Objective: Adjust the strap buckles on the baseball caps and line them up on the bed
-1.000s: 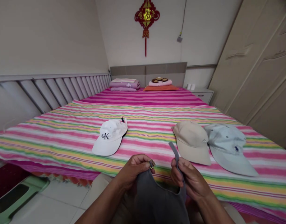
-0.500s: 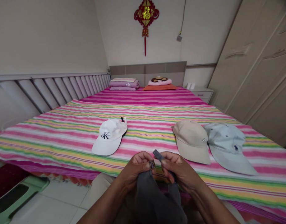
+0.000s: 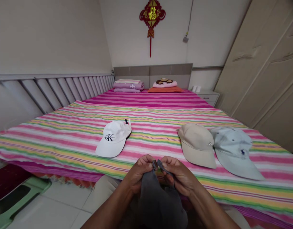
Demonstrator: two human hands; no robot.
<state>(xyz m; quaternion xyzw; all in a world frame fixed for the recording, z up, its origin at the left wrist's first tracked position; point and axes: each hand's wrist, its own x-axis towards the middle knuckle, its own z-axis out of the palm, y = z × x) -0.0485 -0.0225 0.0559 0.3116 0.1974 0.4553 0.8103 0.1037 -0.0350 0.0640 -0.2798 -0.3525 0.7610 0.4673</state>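
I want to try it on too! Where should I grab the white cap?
Take the white cap by its brim, reaching from the near side. The brim points toward you and sticks out flat from the round top, lying on the striped bedspread, so fingers can pinch it easily.

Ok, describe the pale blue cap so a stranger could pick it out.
On the striped bed, three caps lie in a row. The pale blue cap is the rightmost, just past the beige cap, and it alone is pale blue, with a small navy emblem on its crown.

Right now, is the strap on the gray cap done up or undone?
Undone: the strap's loose end is pinched in the right hand, beside the buckle in the left hand.
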